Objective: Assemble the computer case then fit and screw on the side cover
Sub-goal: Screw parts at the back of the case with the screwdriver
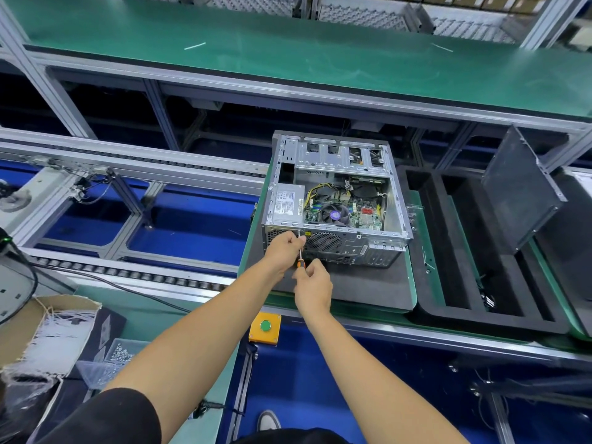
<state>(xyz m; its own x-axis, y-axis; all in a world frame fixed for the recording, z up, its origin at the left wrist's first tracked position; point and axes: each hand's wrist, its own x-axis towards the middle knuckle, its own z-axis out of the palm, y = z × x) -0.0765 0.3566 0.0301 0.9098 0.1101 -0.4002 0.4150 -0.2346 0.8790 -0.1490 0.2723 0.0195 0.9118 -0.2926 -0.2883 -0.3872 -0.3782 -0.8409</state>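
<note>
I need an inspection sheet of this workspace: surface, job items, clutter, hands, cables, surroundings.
Surface: dark mat on green pallet.
Job's things: computer case lying open; side cover leaning upright at right.
Clutter: cardboard box, bag of screws.
Grippers: left hand at case's rear edge, steadying the shaft; right hand holds screwdriver.
Cables: black cable across the bench.
Surroundings: roller conveyor, green button.
</note>
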